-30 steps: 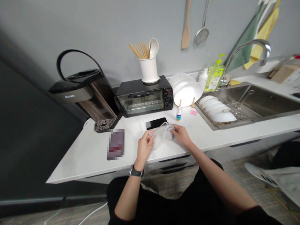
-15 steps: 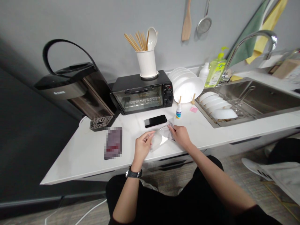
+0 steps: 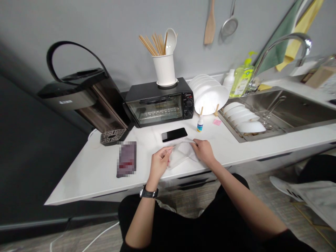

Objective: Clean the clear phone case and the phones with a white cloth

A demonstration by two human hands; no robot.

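Between my two hands stretches a thin, see-through plastic film (image 3: 180, 159), held just over the counter near its front edge. Pinching its left end is my left hand (image 3: 159, 161), with a black watch on the wrist. The fingers of my right hand (image 3: 204, 152) are closed on its upper right part. Whether it is a single sheet or a bag, I cannot tell. Just behind it lies a black smartphone (image 3: 174, 134), screen up. A small white bottle (image 3: 200, 124) with a blue and yellow label stands farther back, to the right of the phone.
On the counter's left are a blurred dark packet (image 3: 127, 159) and a tall dispenser (image 3: 86, 101). A toaster oven (image 3: 160, 106) stands behind, with plates (image 3: 210, 98) beside it. At right, a sink (image 3: 307, 110) holds bowls (image 3: 243, 117). Another person's shoe (image 3: 285, 189) shows at lower right.
The film's right part has been drawn into a wider, higher curve between my hands, and the bright glare on it is gone. My right hand has shifted very slightly; my left hand keeps its hold.
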